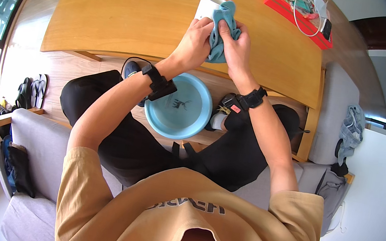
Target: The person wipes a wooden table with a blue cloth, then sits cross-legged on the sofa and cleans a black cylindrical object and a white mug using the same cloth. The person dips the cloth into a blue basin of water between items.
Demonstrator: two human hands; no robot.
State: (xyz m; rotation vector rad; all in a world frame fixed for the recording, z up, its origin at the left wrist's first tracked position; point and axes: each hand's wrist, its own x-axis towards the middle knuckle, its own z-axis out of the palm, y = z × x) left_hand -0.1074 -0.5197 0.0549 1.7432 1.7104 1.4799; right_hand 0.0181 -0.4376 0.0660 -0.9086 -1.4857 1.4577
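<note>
Nearest, at 6 o'clock, person's tan T-shirt [188, 219], seated on a grey sofa [44, 148], black trousers.

Just past the knees, near frame centre, a light blue plastic basin [182, 106] sits low between the feet, mostly under the left forearm's wrist strap.

Further out, toward 12 o'clock, both hands meet above the wooden table [119, 14] edge. Left hand [194, 43] closed around the side of a white cup [207, 5], fingers wrapped, steadying it. Right hand [236, 47] pinches a teal cloth [222, 30], thumb on top, fingers curled behind; cloth bunches up over the cup's rim and wall.

Handling judgement: cup looks rigid, smooth, probably ceramic or hard plastic, so likely slippery if wet and breakable if dropped; best held around the body with the whole palm, not by the rim. Cloth is soft, limp, light, folds anywhere; a bunched pinch is enough.

Farthest, at 1 o'clock, a red tray [276, 0] with cables and small gadgets.
</note>
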